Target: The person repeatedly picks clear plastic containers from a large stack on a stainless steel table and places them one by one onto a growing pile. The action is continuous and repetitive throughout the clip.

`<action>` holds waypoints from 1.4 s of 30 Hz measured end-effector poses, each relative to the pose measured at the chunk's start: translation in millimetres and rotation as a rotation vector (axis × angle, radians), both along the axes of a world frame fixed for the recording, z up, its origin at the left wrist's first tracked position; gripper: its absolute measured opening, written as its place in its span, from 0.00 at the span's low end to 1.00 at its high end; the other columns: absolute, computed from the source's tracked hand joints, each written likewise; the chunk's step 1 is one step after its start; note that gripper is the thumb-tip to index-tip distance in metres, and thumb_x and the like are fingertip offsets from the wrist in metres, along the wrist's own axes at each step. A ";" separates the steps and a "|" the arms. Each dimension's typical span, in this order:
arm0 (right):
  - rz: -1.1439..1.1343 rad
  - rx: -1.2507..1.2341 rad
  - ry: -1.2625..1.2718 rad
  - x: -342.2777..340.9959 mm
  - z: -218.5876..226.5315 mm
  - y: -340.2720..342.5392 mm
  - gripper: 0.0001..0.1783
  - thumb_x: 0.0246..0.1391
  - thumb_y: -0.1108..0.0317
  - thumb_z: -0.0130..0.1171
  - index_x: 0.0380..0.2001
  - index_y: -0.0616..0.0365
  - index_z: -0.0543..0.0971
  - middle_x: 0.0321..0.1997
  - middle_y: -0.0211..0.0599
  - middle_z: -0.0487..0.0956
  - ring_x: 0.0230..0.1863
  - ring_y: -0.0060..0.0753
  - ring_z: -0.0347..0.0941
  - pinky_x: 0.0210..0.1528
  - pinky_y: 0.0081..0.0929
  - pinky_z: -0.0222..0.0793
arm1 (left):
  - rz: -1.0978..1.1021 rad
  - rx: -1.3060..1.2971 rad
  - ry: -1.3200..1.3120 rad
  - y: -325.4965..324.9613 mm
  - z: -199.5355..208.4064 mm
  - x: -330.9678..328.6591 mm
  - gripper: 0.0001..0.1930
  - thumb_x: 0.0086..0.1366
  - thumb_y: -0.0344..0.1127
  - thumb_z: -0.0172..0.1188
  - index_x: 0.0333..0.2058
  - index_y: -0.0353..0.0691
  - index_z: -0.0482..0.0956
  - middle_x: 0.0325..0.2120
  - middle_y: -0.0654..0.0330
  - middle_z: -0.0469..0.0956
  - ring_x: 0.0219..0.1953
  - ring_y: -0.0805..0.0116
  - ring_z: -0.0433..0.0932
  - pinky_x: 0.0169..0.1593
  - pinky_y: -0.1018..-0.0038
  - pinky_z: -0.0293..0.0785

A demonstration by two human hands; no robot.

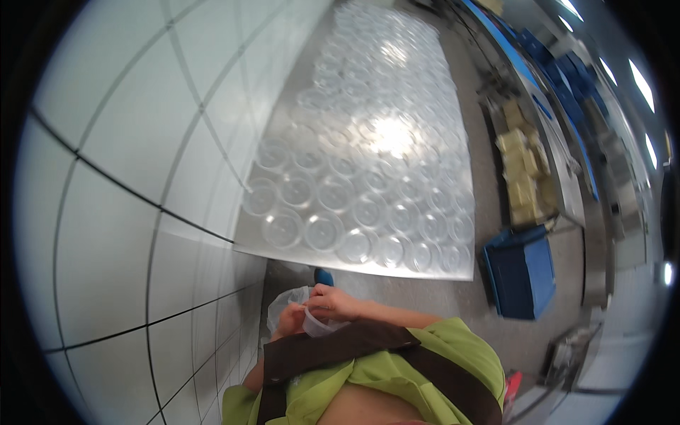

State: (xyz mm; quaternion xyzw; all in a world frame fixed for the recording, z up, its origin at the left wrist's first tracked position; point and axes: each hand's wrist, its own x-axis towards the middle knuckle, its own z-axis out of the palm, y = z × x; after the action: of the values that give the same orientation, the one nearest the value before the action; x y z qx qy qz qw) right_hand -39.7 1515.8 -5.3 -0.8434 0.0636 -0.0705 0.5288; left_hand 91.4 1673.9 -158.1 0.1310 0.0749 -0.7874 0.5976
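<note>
Close to my body, below the near edge of the metal table (pixel 249 237), both hands meet at a clear plastic bag (pixel 278 304). My left hand (pixel 287 321) is closed on it with pinched fingers. Across from the right comes my right hand (pixel 336 304), its bent fingers closed on the same plastic near my left fingertips. A curved translucent band (pixel 316 326) hangs under the right hand; whether it is part of the bag or a separate piece I cannot tell. Many round clear plastic containers (pixel 324 231) stand in rows on the tabletop, just ahead of my hands.
A white tiled wall (pixel 106 234) runs along the left of the table. Right of it, a blue crate (pixel 528 273) stands on the floor, near stacked yellowish blocks (pixel 523 173) beside a long workbench (pixel 563 166). A blue shoe tip (pixel 323 276) shows under the table edge.
</note>
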 end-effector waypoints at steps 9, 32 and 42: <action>-0.270 0.333 0.020 -159.4 8.1 -8.4 0.12 0.49 0.66 0.61 0.38 0.56 0.79 0.35 0.41 0.73 0.35 0.42 0.73 0.35 0.32 0.70 | -0.488 -0.212 -0.051 -71.1 109.7 -115.4 0.30 0.60 0.45 0.39 0.57 0.29 0.60 0.55 0.45 0.65 0.56 0.53 0.67 0.59 0.63 0.62; -1.343 0.107 0.069 -701.2 21.8 -56.3 0.12 0.44 0.77 0.62 0.36 0.60 0.82 0.27 0.33 0.76 0.30 0.23 0.70 0.31 0.19 0.65 | -1.608 -0.401 -0.598 -310.7 172.9 -617.8 0.27 0.60 0.54 0.50 0.58 0.54 0.65 0.36 0.57 0.73 0.30 0.70 0.75 0.33 0.74 0.72; -1.015 -0.152 0.297 -742.2 73.8 -277.8 0.15 0.47 0.78 0.61 0.41 0.61 0.80 0.32 0.37 0.77 0.27 0.25 0.71 0.30 0.19 0.66 | -1.349 -0.601 -0.632 -490.0 158.2 -666.7 0.25 0.56 0.41 0.49 0.54 0.43 0.66 0.36 0.58 0.74 0.18 0.75 0.66 0.19 0.80 0.61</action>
State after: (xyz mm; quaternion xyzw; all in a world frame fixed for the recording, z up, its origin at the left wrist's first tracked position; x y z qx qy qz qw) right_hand -781.9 1237.9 68.5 -0.7436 0.5324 -0.2015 0.3508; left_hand -575.3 1183.9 0.1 0.1983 -0.4085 -0.8909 -0.0046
